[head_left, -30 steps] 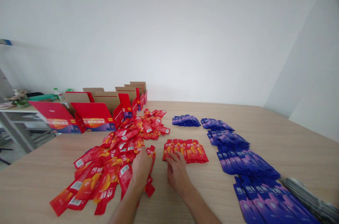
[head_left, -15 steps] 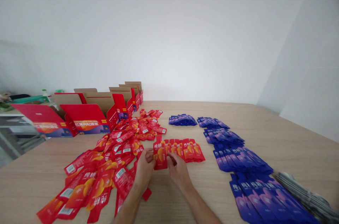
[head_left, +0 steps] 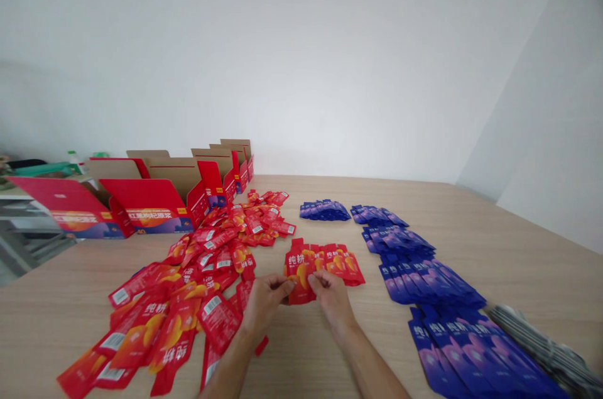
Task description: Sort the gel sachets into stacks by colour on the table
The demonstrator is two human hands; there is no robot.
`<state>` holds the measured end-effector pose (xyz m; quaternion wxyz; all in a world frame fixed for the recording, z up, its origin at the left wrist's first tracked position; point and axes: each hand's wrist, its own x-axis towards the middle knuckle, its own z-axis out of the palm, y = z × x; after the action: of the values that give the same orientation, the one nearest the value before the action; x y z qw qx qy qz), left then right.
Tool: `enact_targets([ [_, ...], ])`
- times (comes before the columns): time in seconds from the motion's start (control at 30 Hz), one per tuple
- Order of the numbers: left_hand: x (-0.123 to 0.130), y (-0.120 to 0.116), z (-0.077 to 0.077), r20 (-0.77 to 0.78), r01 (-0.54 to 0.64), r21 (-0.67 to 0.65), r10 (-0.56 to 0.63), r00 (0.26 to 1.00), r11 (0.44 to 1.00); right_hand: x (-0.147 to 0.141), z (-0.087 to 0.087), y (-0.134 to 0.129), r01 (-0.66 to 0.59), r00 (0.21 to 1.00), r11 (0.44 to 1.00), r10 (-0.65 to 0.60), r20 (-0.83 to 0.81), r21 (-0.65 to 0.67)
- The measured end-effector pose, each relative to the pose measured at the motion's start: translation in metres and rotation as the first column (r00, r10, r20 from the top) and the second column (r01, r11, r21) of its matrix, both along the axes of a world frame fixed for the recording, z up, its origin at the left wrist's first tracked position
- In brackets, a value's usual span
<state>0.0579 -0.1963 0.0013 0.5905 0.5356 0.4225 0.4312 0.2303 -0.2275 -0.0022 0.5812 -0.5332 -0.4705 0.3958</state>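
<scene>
Between my two hands is a red pouch [head_left: 300,270] with orange fruit print, its front facing up. My left hand [head_left: 269,298] pinches its lower left edge with thumb and fingers. On the opposite edge, my right hand [head_left: 331,298] grips it the same way. The pouch overlaps the left end of an overlapping row of red pouches [head_left: 342,264] on the table. Left of my hands spreads a loose heap of red pouches [head_left: 207,298], lying at mixed angles, some with barcodes up.
Several open red cartons [head_left: 151,204] stand at the back left. On the right, blue-purple pouches [head_left: 471,349] lie in overlapping rows, with another blue group [head_left: 325,210] farther back. A tied grey striped bundle [head_left: 541,345] rests by the right edge of the wooden table [head_left: 509,248].
Both hands have carried the held pouch to the right, over the left end of the red row. My view has shifted slightly.
</scene>
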Motion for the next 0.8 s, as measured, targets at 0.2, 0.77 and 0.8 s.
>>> enact_targets([
  [0.2,0.004,-0.006,0.004,-0.142,0.080,0.025,-0.076,0.987,0.997,0.003,0.013,-0.002,0.070,0.992,0.994,-0.061,-0.107,0.081],
  [0.77,0.014,-0.015,0.003,-0.264,0.142,0.049,-0.124,0.957,0.989,0.012,0.018,-0.006,0.132,0.991,0.990,-0.133,0.019,0.044],
  [0.8,0.015,-0.015,0.002,-0.268,0.152,0.050,-0.133,0.954,0.987,0.013,0.017,-0.005,0.145,0.988,0.989,-0.147,0.054,0.040],
])
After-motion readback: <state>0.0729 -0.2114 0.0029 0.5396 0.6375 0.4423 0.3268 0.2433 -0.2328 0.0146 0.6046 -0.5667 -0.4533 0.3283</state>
